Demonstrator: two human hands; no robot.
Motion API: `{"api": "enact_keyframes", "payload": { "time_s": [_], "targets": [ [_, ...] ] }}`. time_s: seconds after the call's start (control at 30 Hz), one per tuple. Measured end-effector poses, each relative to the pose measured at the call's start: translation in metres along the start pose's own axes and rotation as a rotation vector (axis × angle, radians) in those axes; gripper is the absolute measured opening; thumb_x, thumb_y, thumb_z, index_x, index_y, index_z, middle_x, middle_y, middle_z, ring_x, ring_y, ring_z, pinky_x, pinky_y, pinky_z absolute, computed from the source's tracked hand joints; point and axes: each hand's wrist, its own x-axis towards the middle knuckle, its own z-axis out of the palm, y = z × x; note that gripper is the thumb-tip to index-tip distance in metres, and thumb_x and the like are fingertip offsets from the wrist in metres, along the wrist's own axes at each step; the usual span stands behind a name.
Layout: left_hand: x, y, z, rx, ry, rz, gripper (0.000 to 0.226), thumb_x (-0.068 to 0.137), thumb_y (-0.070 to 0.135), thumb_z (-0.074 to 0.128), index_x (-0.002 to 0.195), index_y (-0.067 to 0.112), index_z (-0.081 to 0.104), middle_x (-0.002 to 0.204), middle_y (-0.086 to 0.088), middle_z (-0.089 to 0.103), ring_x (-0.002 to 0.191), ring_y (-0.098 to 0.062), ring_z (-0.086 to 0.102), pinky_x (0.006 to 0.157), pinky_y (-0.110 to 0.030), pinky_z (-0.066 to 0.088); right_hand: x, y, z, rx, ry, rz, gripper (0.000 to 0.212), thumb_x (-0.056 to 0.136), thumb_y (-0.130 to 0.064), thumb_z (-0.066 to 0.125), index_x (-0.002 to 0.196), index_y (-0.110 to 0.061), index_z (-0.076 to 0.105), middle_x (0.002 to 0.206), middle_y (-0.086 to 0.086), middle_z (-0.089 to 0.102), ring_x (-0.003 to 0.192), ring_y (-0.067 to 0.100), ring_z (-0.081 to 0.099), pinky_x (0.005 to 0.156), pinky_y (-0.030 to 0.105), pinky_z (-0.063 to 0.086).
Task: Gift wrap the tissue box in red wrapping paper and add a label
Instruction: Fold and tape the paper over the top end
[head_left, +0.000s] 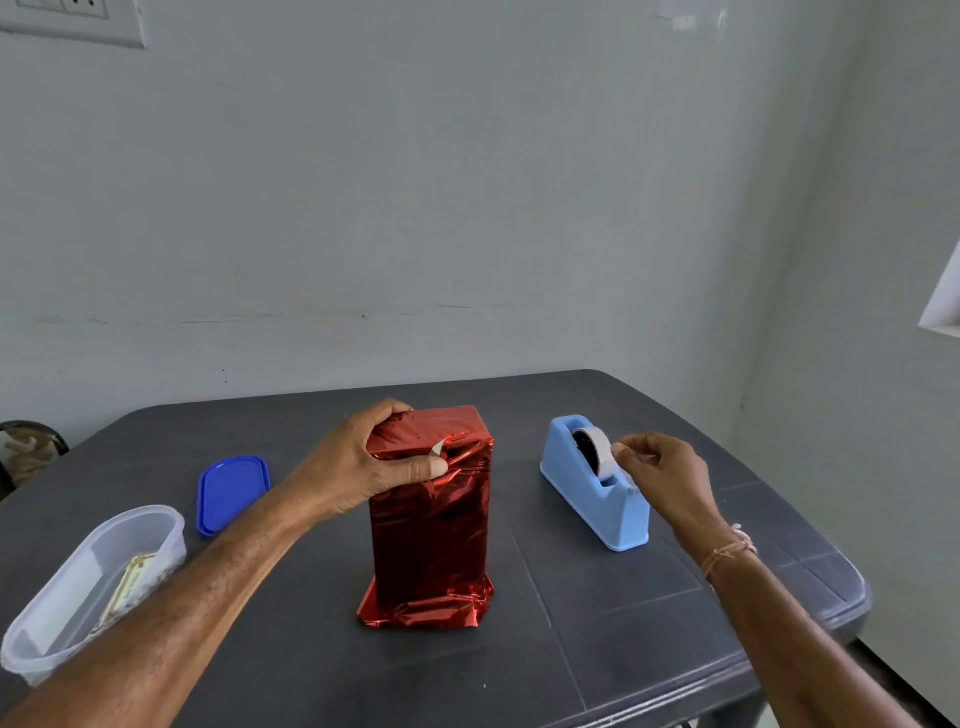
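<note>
Tall rectangular tissue box (431, 530) standing upright on end near the middle of the tabletop (597, 649), sheathed in red wrapping paper (436, 613): glossy metallic foil, crinkled, catching highlights, flared out in loose unfolded flaps at the base. Upper end gathered into folds, a small pale corner of the paper's underside showing there.

Left hand (363, 462) clamped over the top left of the box, fingers over the upper face, thumb pressing the folded foil flat against the front; grip closed firmly on the wrapped box.

Right hand (665, 473) just beside a light blue tape dispenser (597, 488), moulded plastic, wedge-shaped, smooth and matte, with a roll of tape (592, 447) seated in its slot. Thumb and forefinger pinched together near the roll, seemingly on the tape's free end; contact hard to make out for certain. Thin thread bracelet (727, 551) at that wrist.

To the left, a translucent oval plastic container (62, 623), open, holding a small pale card (127, 587) with printed edging. Beyond it, a flat blue oval lid (231, 493), lying apart from the container.

Dark grey tabletop, finely textured plastic with moulded panel lines and rounded corners. Pale grey painted walls (467, 182) behind, faintly scuffed, meeting at a corner on the right. Switch plate (72, 21) at the upper left.
</note>
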Motion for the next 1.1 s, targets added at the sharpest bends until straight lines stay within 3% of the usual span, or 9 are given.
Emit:
{"api": "enact_keyframes", "payload": {
  "time_s": [0.13, 0.2, 0.47, 0.6, 0.73, 0.8, 0.9, 1.0, 1.1],
  "targets": [
    [0.000, 0.002, 0.001, -0.009, -0.001, -0.006, 0.053, 0.068, 0.047, 0.085, 0.114, 0.032, 0.063, 0.101, 0.005, 0.073, 0.088, -0.003, 0.070, 0.077, -0.020, 0.053, 0.020, 0.025, -0.007, -0.182, -0.154, 0.184, 0.052, 0.095, -0.047, 0.066, 0.102, 0.004, 0.073, 0.095, 0.015, 0.071, 0.084, 0.021, 0.060, 0.084, 0.046, 0.055],
    [-0.002, 0.004, 0.001, -0.014, 0.000, -0.011, 0.053, 0.069, 0.046, 0.085, 0.114, 0.031, 0.063, 0.102, 0.006, 0.072, 0.088, -0.002, 0.069, 0.076, -0.018, 0.053, 0.028, 0.033, -0.008, -0.210, -0.222, 0.237, 0.058, 0.095, -0.049, 0.066, 0.104, 0.008, 0.072, 0.103, 0.024, 0.072, 0.082, 0.023, 0.059, 0.087, 0.049, 0.058],
    [-0.001, 0.002, 0.000, -0.026, -0.002, -0.025, 0.053, 0.068, 0.048, 0.085, 0.114, 0.032, 0.063, 0.103, 0.007, 0.072, 0.089, -0.002, 0.069, 0.081, -0.025, 0.055, 0.038, 0.016, -0.020, 0.052, -0.392, 0.376, 0.024, 0.094, -0.020, 0.074, 0.105, 0.001, 0.069, 0.103, 0.013, 0.067, 0.096, 0.031, 0.068, 0.074, 0.041, 0.061],
    [0.000, -0.002, 0.000, -0.019, 0.001, -0.023, 0.055, 0.068, 0.050, 0.086, 0.116, 0.033, 0.063, 0.103, 0.008, 0.072, 0.092, -0.005, 0.069, 0.087, -0.029, 0.056, 0.038, 0.011, -0.023, 0.209, -0.354, 0.451, 0.020, 0.095, -0.014, 0.069, 0.110, 0.001, 0.071, 0.089, 0.015, 0.065, 0.079, 0.031, 0.068, 0.072, 0.046, 0.061],
    [0.000, -0.002, 0.000, -0.023, -0.005, -0.017, 0.054, 0.069, 0.049, 0.086, 0.114, 0.033, 0.064, 0.102, 0.014, 0.072, 0.091, -0.005, 0.070, 0.085, -0.028, 0.054, 0.033, 0.016, -0.020, 0.340, -0.311, 0.502, 0.024, 0.096, -0.012, 0.068, 0.115, 0.001, 0.069, 0.089, 0.014, 0.063, 0.077, 0.027, 0.066, 0.079, 0.046, 0.060],
    [0.000, 0.000, 0.001, -0.021, -0.003, -0.013, 0.053, 0.069, 0.048, 0.086, 0.114, 0.032, 0.064, 0.101, 0.016, 0.071, 0.090, -0.004, 0.069, 0.084, -0.026, 0.054, 0.028, 0.018, -0.018, 0.382, -0.288, 0.510, 0.025, 0.096, -0.015, 0.068, 0.117, 0.000, 0.069, 0.095, 0.014, 0.064, 0.080, 0.026, 0.066, 0.082, 0.046, 0.059],
    [0.000, 0.000, 0.002, -0.033, -0.006, -0.014, 0.051, 0.069, 0.046, 0.085, 0.113, 0.030, 0.064, 0.100, 0.015, 0.071, 0.089, -0.004, 0.069, 0.083, -0.026, 0.053, 0.018, 0.017, -0.020, 0.260, -0.243, 0.486, 0.020, 0.095, -0.024, 0.072, 0.101, -0.005, 0.069, 0.112, 0.014, 0.062, 0.102, 0.032, 0.063, 0.084, 0.048, 0.058],
    [0.000, -0.002, 0.001, -0.028, -0.009, -0.022, 0.053, 0.069, 0.048, 0.085, 0.115, 0.032, 0.064, 0.101, 0.013, 0.072, 0.091, -0.005, 0.069, 0.084, -0.027, 0.053, 0.013, 0.013, -0.023, 0.216, -0.276, 0.512, 0.019, 0.093, -0.023, 0.075, 0.099, -0.007, 0.065, 0.121, 0.016, 0.059, 0.111, 0.038, 0.064, 0.073, 0.047, 0.064],
    [0.000, -0.001, 0.001, -0.030, -0.008, -0.029, 0.054, 0.069, 0.047, 0.086, 0.115, 0.031, 0.064, 0.102, 0.013, 0.072, 0.092, -0.004, 0.069, 0.083, -0.026, 0.052, 0.012, 0.009, -0.025, 0.249, -0.317, 0.547, 0.014, 0.095, -0.015, 0.073, 0.100, -0.004, 0.065, 0.128, 0.020, 0.056, 0.103, 0.038, 0.068, 0.058, 0.041, 0.065]
  ]
}}
